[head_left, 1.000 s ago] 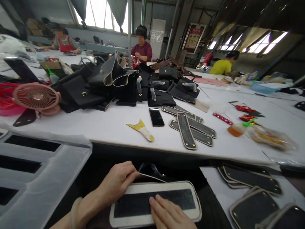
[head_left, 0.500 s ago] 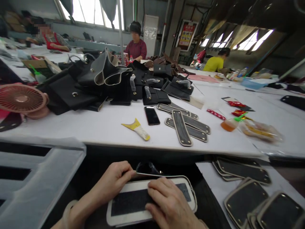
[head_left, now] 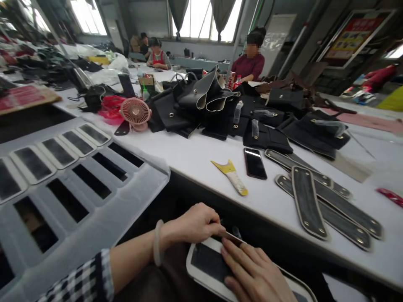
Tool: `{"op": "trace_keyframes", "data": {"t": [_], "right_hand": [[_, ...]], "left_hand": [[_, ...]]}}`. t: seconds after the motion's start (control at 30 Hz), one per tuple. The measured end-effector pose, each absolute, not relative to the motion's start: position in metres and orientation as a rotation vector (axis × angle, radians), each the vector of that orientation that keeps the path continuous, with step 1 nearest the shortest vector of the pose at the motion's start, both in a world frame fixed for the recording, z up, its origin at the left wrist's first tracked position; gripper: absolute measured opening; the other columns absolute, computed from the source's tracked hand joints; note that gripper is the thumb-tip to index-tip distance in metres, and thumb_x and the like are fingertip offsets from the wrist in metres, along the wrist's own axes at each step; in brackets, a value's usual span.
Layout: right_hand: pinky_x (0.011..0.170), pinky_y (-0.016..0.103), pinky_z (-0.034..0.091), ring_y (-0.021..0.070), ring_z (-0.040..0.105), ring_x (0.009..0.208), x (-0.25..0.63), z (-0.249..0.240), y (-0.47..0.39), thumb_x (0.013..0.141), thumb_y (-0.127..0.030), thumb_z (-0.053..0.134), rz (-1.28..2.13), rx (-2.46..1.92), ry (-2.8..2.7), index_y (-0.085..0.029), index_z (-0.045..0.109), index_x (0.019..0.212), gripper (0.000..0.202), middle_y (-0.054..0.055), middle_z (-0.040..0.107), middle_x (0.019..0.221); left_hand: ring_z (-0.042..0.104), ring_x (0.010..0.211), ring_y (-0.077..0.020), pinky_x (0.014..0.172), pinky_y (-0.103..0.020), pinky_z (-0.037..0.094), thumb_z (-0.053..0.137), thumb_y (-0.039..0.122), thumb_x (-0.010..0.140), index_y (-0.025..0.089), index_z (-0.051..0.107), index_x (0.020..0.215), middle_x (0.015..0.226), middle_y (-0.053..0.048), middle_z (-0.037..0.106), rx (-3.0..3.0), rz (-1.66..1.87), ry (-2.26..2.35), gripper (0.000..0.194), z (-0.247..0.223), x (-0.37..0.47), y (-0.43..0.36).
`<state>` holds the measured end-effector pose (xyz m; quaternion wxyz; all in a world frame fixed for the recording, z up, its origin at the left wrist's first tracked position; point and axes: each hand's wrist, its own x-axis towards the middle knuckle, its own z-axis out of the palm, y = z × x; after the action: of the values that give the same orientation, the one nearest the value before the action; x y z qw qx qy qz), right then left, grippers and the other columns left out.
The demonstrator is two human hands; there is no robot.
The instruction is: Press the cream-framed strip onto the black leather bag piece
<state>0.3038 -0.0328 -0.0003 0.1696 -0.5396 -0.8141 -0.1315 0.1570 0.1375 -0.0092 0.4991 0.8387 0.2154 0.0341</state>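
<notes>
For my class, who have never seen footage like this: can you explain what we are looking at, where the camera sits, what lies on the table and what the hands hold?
There is no machine here. The camera sits on a person's head, looking forward and down. Their left hand pinches the edge of a white-rimmed dark panel and the right hand presses flat on it. On the white table beyond lie a phone, a yellow scraper, long dark straps, a pile of black bag parts and a pink fan. A grey tray of slots stands at left.
</notes>
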Motion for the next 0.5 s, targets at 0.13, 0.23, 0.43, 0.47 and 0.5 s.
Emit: {"op": "trace_keyframes", "data": {"t": [0.13,0.23,0.43,0.47,0.5], "right_hand": [[0.079,0.031,0.054,0.0222,0.067,0.094,0.288,-0.003,-0.021,0.102,-0.044,0.036,-0.379,-1.493,-2.238,-0.011,0.068,0.106,0.045,0.009,0.072,0.105],[0.066,0.032,0.056,0.0231,0.068,0.083,0.276,-0.004,-0.011,0.1,-0.051,0.031,-0.349,-1.49,-2.226,-0.011,0.066,0.107,0.054,0.012,0.071,0.099],[0.059,0.031,0.059,0.0221,0.065,0.072,0.285,-0.011,-0.013,0.087,-0.053,0.058,-0.096,-1.62,-2.193,-0.021,0.059,0.118,0.045,0.007,0.063,0.092],[0.061,0.03,0.059,0.0215,0.065,0.074,0.287,-0.012,-0.014,0.085,-0.048,0.062,-0.038,-1.637,-2.194,-0.022,0.057,0.122,0.045,0.007,0.062,0.093],[0.062,0.029,0.059,0.0205,0.065,0.075,0.29,-0.013,-0.015,0.084,-0.043,0.065,0.021,-1.648,-2.203,-0.024,0.055,0.125,0.047,0.006,0.061,0.093]], "left_hand": [[0.048,0.058,-0.0119,0.052,-0.023,0.03,0.065,0.028,0.081,0.014,0.071,0.069,0.058,0.001,0.058,1.952,0.045,0.498,0.019,-0.008,0.156,0.141],[0.048,0.059,-0.0117,0.053,-0.022,0.032,0.066,0.026,0.079,0.015,0.071,0.07,0.058,0.002,0.057,1.837,-0.005,0.466,0.015,-0.007,0.154,0.147],[0.061,0.081,-0.0182,0.078,-0.028,0.048,0.035,0.072,0.089,0.016,0.073,0.086,0.085,-0.006,0.068,1.339,-0.068,0.431,0.068,-0.027,0.142,0.158],[0.061,0.088,-0.0196,0.084,-0.03,0.047,0.03,0.075,0.088,0.015,0.072,0.091,0.093,-0.008,0.068,1.273,-0.036,0.478,0.073,-0.036,0.138,0.156],[0.06,0.095,-0.0209,0.087,-0.031,0.046,0.031,0.078,0.087,0.015,0.071,0.095,0.1,-0.01,0.067,1.221,0.007,0.547,0.075,-0.046,0.133,0.153]]}}
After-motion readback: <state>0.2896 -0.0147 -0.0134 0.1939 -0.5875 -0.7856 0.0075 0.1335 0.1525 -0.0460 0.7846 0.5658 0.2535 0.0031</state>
